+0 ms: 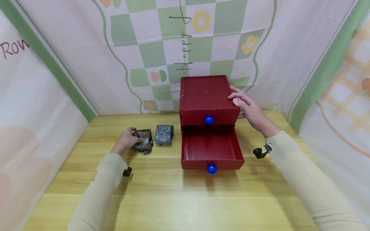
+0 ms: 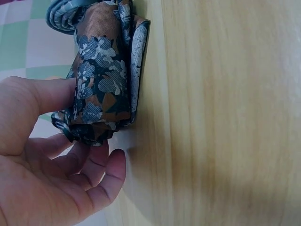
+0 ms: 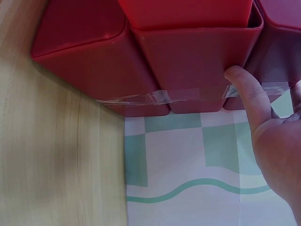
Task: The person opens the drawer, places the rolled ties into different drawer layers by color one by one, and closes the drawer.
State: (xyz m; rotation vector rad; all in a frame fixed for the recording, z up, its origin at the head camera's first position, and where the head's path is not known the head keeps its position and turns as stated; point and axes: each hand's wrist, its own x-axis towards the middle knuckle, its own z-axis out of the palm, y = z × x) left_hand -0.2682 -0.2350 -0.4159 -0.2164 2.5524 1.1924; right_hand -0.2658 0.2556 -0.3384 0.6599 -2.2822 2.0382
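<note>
My left hand (image 1: 124, 141) pinches a folded cloth (image 2: 101, 75) with a brown, grey and dark leafy pattern. In the left wrist view the thumb lies on top of it and the fingers curl at its underside. Beside it to the right lies a second folded cloth (image 1: 164, 134), dark grey with pale streaks. My right hand (image 1: 251, 112) rests on the right side and top edge of a dark red drawer unit (image 1: 206, 91), its thumb (image 3: 247, 89) touching the side wall. The pulled-out drawer (image 1: 212, 164) shows its bare red inside; the top drawer (image 1: 193, 118) is pushed in.
Blue ball knobs (image 1: 209, 119) stick out from the drawer fronts. Clear tape (image 3: 181, 95) runs across the stacked boxes' side. The unit stands on a wooden table (image 1: 162, 199), near a patterned curtain (image 1: 156, 25) at the back; more curtain hangs at both sides.
</note>
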